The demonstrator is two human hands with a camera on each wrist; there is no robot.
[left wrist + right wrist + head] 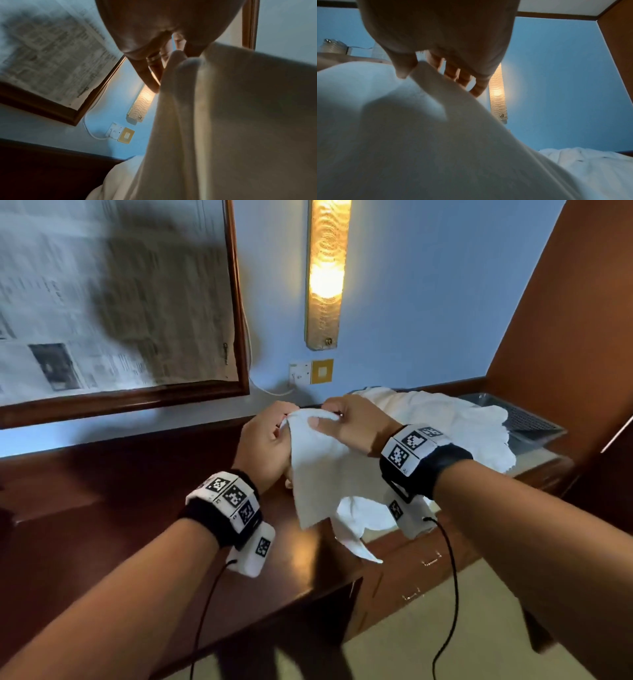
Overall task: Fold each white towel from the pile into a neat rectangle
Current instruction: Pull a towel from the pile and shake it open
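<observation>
A white towel (pixel 322 474) hangs crumpled above the dark wooden desk (pixel 102 508), held up at its top edge by both hands close together. My left hand (pixel 270 440) grips the left side of that edge, my right hand (pixel 342 422) pinches it between thumb and fingers. Its loose corners dangle over the desk's front edge. In the left wrist view the towel (pixel 231 121) fills the right half below my left hand (pixel 164 56). In the right wrist view my right hand (pixel 419 67) pinches the towel (pixel 419 135). The pile of white towels (pixel 455 422) lies behind my right wrist.
A framed board with newspaper (pixel 113 302) hangs on the blue wall at left. A lit wall lamp (pixel 325 272) and a socket with a white cable (pixel 301 373) are behind the hands. A metal tray (pixel 527 419) sits under the pile. Drawers (pixel 421 570) lie below.
</observation>
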